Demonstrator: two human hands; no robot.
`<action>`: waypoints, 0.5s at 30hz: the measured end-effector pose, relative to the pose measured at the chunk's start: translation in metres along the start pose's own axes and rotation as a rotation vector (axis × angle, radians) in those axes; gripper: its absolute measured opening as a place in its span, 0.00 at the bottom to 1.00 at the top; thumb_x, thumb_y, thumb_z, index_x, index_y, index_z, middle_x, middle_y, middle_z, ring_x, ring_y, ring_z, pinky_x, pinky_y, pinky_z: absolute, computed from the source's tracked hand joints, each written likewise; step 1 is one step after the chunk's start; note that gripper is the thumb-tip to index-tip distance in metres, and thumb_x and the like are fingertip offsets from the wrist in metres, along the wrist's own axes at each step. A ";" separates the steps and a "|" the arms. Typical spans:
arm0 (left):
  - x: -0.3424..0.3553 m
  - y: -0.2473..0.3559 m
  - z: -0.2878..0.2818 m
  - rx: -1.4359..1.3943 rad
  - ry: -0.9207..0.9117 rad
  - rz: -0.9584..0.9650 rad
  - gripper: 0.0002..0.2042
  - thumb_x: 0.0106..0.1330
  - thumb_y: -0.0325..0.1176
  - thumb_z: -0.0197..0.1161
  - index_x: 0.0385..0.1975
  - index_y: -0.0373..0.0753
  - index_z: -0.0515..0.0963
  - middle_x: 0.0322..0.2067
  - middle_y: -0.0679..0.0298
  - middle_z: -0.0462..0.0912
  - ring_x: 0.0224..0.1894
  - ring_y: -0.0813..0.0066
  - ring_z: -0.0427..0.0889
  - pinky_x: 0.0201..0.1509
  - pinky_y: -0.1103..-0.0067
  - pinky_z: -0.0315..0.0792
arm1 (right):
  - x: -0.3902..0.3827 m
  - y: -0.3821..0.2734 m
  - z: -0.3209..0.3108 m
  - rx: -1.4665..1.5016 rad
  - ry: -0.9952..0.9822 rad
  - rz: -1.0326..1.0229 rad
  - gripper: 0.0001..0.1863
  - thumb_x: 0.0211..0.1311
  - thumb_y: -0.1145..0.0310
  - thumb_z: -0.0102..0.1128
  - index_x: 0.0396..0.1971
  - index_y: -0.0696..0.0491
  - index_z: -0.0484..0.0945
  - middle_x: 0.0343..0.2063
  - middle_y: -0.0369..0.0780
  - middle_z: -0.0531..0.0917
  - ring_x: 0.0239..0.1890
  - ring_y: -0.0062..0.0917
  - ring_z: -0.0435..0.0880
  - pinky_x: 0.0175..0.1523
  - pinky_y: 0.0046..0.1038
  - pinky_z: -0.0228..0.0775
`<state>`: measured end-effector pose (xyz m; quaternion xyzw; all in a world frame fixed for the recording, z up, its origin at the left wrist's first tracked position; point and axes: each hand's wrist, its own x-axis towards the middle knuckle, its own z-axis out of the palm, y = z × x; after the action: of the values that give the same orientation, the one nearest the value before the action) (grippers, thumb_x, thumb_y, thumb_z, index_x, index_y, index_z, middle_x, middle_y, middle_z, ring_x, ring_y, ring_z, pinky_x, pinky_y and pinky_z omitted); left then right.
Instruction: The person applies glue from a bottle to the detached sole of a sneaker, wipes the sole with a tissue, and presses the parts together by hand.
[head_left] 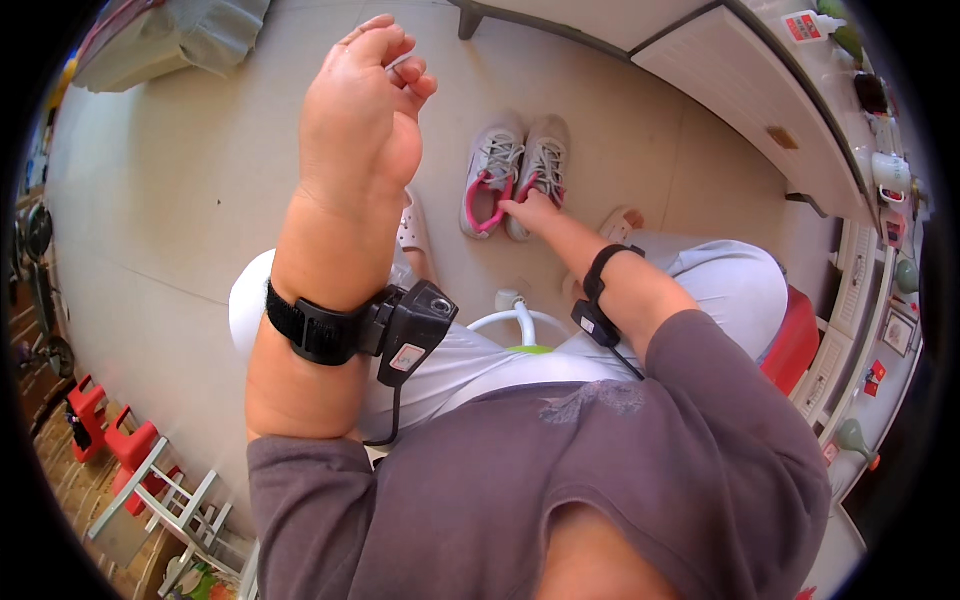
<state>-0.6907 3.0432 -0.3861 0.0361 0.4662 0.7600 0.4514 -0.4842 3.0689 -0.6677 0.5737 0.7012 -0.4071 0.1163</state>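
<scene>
A pair of grey-white sneakers with pink linings and grey laces stands side by side on the floor in front of me. My right hand (pixel 536 212) reaches down with its fingers closed at the heel of the right sneaker (pixel 545 160); the left sneaker (pixel 494 165) touches it. My left hand (pixel 368 105) is raised close to the camera, left of the shoes, its fingers curled. A thin whitish bit shows between those fingers, too small to name. Each forearm wears a black strap with a small black device, the left one (pixel 415 330) larger in view.
A white cabinet (pixel 740 90) on short legs stands ahead to the right. White curved tubes (pixel 520 318) rise between my knees. At the lower left are red stools (pixel 130 440) and a grey metal frame (pixel 180 510). A cloth-covered thing (pixel 170 45) sits far left.
</scene>
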 end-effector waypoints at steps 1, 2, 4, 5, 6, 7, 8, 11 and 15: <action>0.003 0.000 -0.002 0.005 0.005 -0.005 0.13 0.58 0.25 0.50 0.42 0.31 0.63 0.27 0.62 0.65 0.26 0.76 0.63 0.28 0.82 0.62 | -0.010 -0.013 -0.005 0.019 -0.049 0.052 0.34 0.38 0.46 0.60 0.39 0.62 0.72 0.38 0.54 0.75 0.42 0.41 0.75 0.48 0.32 0.65; 0.007 0.001 -0.003 0.032 -0.039 -0.013 0.13 0.57 0.25 0.50 0.42 0.31 0.63 0.27 0.62 0.65 0.26 0.76 0.63 0.28 0.82 0.62 | -0.007 -0.013 0.001 0.021 -0.056 0.055 0.34 0.38 0.46 0.60 0.39 0.62 0.72 0.38 0.54 0.75 0.42 0.41 0.75 0.48 0.32 0.65; 0.009 0.001 -0.005 0.061 -0.084 -0.024 0.13 0.57 0.25 0.51 0.42 0.30 0.63 0.28 0.62 0.65 0.26 0.76 0.63 0.28 0.82 0.62 | 0.007 -0.014 0.007 -0.015 -0.037 0.131 0.36 0.37 0.45 0.62 0.40 0.62 0.71 0.38 0.54 0.75 0.43 0.40 0.75 0.49 0.32 0.65; 0.009 0.001 -0.004 0.052 -0.090 -0.054 0.13 0.57 0.26 0.51 0.42 0.30 0.64 0.28 0.62 0.66 0.26 0.76 0.63 0.29 0.82 0.62 | 0.012 -0.014 0.007 0.043 -0.073 0.304 0.31 0.39 0.51 0.61 0.39 0.61 0.72 0.37 0.52 0.76 0.43 0.40 0.75 0.49 0.32 0.65; 0.009 0.000 -0.004 0.042 -0.097 -0.083 0.13 0.57 0.26 0.52 0.42 0.31 0.64 0.28 0.62 0.66 0.26 0.76 0.64 0.29 0.82 0.62 | 0.014 -0.010 0.005 0.043 -0.072 0.306 0.31 0.39 0.51 0.61 0.39 0.61 0.72 0.37 0.52 0.76 0.43 0.40 0.75 0.49 0.32 0.65; 0.009 0.002 -0.009 0.046 -0.088 -0.080 0.13 0.57 0.26 0.52 0.42 0.31 0.64 0.28 0.62 0.66 0.26 0.76 0.64 0.29 0.82 0.62 | 0.014 -0.013 0.001 -0.028 -0.013 0.210 0.28 0.41 0.54 0.58 0.42 0.58 0.70 0.40 0.51 0.75 0.44 0.40 0.74 0.50 0.33 0.64; 0.009 0.003 -0.011 0.054 -0.062 -0.072 0.13 0.57 0.26 0.52 0.41 0.31 0.65 0.28 0.62 0.66 0.26 0.75 0.64 0.29 0.82 0.62 | 0.013 -0.014 -0.008 -0.100 0.052 0.116 0.26 0.44 0.58 0.55 0.45 0.56 0.69 0.42 0.50 0.74 0.46 0.39 0.73 0.50 0.34 0.64; 0.008 0.009 -0.014 0.047 -0.075 -0.057 0.12 0.57 0.26 0.52 0.41 0.31 0.66 0.28 0.62 0.66 0.26 0.75 0.64 0.29 0.82 0.62 | 0.027 -0.007 -0.053 -0.092 0.220 0.058 0.20 0.44 0.65 0.51 0.41 0.55 0.70 0.39 0.51 0.75 0.43 0.41 0.74 0.49 0.36 0.65; 0.001 0.009 -0.008 -0.014 -0.024 -0.086 0.08 0.55 0.28 0.51 0.35 0.38 0.66 0.22 0.67 0.66 0.22 0.79 0.64 0.24 0.84 0.62 | 0.019 -0.002 -0.071 -0.035 0.333 0.060 0.18 0.46 0.65 0.51 0.39 0.56 0.69 0.39 0.51 0.75 0.43 0.42 0.74 0.48 0.37 0.65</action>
<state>-0.7010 3.0369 -0.3839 0.0220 0.4567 0.7425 0.4895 -0.4706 3.1325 -0.6332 0.6519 0.7002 -0.2904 0.0205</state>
